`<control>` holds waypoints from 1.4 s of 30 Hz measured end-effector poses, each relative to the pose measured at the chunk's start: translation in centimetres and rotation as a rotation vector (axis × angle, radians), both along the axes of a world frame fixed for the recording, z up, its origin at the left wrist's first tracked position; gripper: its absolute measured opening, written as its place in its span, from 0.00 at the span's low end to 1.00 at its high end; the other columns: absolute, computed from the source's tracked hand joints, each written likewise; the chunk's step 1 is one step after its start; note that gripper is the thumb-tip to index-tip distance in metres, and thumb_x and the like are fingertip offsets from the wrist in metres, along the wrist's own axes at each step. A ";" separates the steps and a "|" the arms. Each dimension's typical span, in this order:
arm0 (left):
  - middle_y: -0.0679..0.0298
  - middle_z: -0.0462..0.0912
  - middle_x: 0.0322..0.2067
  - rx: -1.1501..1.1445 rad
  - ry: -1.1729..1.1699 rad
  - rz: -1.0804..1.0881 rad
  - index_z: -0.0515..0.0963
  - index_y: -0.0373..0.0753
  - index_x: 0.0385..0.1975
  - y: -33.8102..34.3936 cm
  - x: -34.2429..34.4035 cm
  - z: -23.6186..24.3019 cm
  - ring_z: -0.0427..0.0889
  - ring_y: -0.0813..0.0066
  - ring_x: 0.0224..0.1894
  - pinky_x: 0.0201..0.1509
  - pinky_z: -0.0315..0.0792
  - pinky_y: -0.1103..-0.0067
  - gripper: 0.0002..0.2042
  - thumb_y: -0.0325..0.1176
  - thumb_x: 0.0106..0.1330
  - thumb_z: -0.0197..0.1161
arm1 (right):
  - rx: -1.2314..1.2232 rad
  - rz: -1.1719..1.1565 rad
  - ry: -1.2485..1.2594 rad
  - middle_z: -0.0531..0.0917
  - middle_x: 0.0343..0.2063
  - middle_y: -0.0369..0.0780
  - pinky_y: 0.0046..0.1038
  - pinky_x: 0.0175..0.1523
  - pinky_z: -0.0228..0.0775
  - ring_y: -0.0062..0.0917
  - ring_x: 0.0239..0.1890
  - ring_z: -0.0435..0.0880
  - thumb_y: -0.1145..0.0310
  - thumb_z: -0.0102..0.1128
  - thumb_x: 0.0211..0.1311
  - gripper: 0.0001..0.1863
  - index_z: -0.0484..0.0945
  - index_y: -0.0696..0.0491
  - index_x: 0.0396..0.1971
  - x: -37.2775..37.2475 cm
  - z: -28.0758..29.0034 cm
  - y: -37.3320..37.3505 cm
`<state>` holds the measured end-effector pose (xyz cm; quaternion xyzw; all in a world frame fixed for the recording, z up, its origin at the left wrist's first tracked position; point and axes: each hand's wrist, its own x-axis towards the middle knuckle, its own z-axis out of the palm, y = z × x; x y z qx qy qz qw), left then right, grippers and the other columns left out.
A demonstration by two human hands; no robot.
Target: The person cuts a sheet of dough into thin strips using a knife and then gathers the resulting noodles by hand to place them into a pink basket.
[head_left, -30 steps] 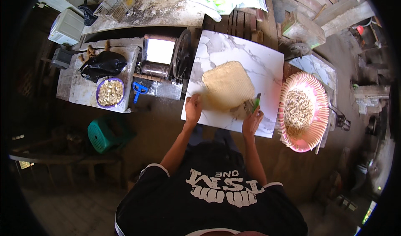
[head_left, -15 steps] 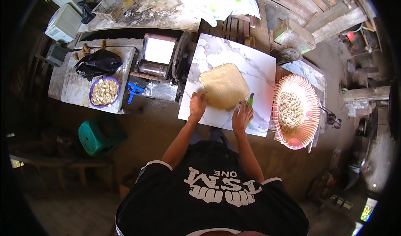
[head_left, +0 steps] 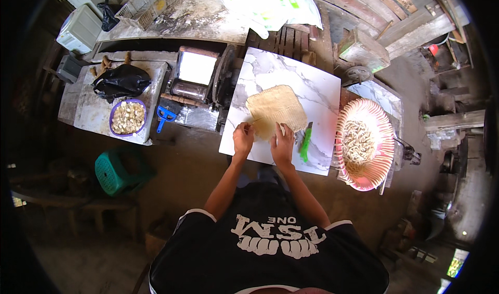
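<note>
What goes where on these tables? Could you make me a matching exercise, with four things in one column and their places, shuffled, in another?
Things
1. Beige sheet
2. Green-handled knife
3. Pink basket
4. Purple bowl

Places
A. Right of the marbled board, with many pale pieces inside
B. Close to the black bag, on the left
C. At the fingers of the left hand and right hand
D. On the marbled board, apart from both hands

Right pairs: 1-C, 2-D, 3-A, 4-B
</note>
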<state>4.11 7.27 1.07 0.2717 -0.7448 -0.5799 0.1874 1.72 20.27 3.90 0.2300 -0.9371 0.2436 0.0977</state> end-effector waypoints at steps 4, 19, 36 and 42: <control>0.61 0.77 0.24 0.233 0.135 -0.001 0.71 0.31 0.30 -0.1 1.7 0.2 0.75 0.79 0.26 0.31 0.69 0.83 0.07 0.29 0.56 0.57 | -0.006 0.035 -0.034 0.66 0.44 0.44 0.39 0.51 0.55 0.39 0.49 0.62 0.72 0.48 0.49 0.21 0.65 0.53 0.48 -0.1 -0.4 0.7; 0.63 0.76 0.26 0.294 0.163 0.011 0.70 0.31 0.30 -4.9 4.0 2.0 0.76 0.80 0.30 0.35 0.68 0.84 0.08 0.30 0.57 0.57 | 0.240 0.507 0.116 0.71 0.34 0.38 0.32 0.47 0.57 0.29 0.45 0.66 0.72 0.52 0.44 0.06 0.75 0.53 0.25 -5.2 -0.4 -4.1; 0.68 0.72 0.25 0.444 0.278 -0.484 0.69 0.33 0.31 -0.6 0.2 8.8 0.71 0.86 0.27 0.32 0.65 0.88 0.06 0.26 0.57 0.57 | -0.677 -0.178 0.068 0.77 0.24 0.42 0.25 0.32 0.66 0.29 0.26 0.76 0.77 0.57 0.47 0.06 0.74 0.57 0.28 1.8 7.6 2.4; 0.66 0.74 0.28 0.410 0.364 -0.811 0.70 0.31 0.36 5.7 -5.2 10.2 0.72 0.87 0.29 0.32 0.66 0.90 0.08 0.23 0.57 0.55 | -0.627 -0.435 0.164 0.76 0.25 0.44 0.26 0.32 0.67 0.30 0.27 0.76 0.78 0.56 0.48 0.07 0.74 0.59 0.30 1.6 10.1 7.3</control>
